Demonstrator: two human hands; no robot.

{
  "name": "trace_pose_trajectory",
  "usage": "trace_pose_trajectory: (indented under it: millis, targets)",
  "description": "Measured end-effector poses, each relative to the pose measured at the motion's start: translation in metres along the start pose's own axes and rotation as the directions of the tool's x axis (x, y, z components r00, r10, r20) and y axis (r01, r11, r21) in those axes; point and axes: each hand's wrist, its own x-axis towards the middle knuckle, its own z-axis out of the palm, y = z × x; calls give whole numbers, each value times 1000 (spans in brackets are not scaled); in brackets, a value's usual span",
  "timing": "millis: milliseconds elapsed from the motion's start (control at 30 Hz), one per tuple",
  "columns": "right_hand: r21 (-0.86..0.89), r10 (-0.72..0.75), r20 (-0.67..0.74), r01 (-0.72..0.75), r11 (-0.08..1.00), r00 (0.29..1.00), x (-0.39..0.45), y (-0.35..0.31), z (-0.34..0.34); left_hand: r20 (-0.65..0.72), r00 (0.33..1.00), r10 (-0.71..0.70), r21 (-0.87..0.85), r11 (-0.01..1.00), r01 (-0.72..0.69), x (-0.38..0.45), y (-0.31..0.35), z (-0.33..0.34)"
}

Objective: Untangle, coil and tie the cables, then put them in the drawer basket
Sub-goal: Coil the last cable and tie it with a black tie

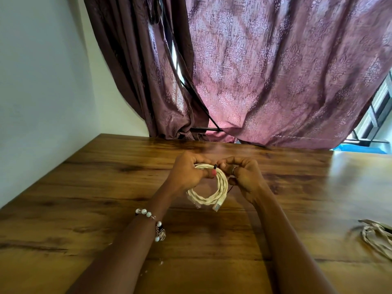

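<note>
White cable (209, 188), coiled into a rough ring, held above the wooden table (106, 187). Ring hangs from the hands, its upper arc in the grip, its lower arc toward the person. Slightly oval; long axis runs from the grip down toward the person. One clear-tipped plug end (216, 206) sticks out at the low edge of the ring, pointing toward the person.

Cable looks twisted or braided, cream-white, matte, several turns lying together. Table surface is glossy brown wood grain with dark knots.

Left hand (186, 174) curls round the upper left part of the ring, thumb with a pink nail pressed over the strands. Right hand (244, 174), a ring on one finger, has fingers bent in close at the top of the coil, fingertips pinching a small dark tie (216, 166) just beside the left thumb. A thin dark strand trails below the right hand. Whether the tie already wraps the coil cannot be told.

Beaded bracelet (151, 221) on the left wrist. Well to the right of the grip, a second pale cable bundle (376, 237) lies on the table edge. Beyond the hands, a patterned mauve curtain (275, 71).
</note>
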Motion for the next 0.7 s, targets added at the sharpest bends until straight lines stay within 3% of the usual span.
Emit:
trace_pose_trajectory:
  millis: [100,233,333,400,500,567,633,700]
  targets:
    - [-214,-207,-55,191,958,977,-2,-8,3,-39,999,31,127,992,-26,4,-5,0]
    - [-529,-512,54,460,713,857,-2,-9,10,-146,989,24,153,988,-1,4,-7,0]
    - [-568,-608,153,572,591,779,-8,-14,16,-214,976,33,129,992,-5,5,-12,-1]
    - [-575,-625,299,659,485,721,-11,-17,19,-254,967,2,76,997,18,5,-14,0]
    - [-613,-606,426,707,353,672,-17,-20,25,-229,937,-262,-181,958,224,3,-11,2]
    - [-642,-584,466,708,294,665,-18,-19,25,-122,883,-453,-449,819,357,3,-8,0]
    - [-691,-540,476,675,258,694,-19,-17,26,-26,855,-517,-621,679,392,6,-8,-4]
    - [-694,-517,468,661,287,716,-21,-16,29,8,847,-531,-686,613,391,7,-9,-6]
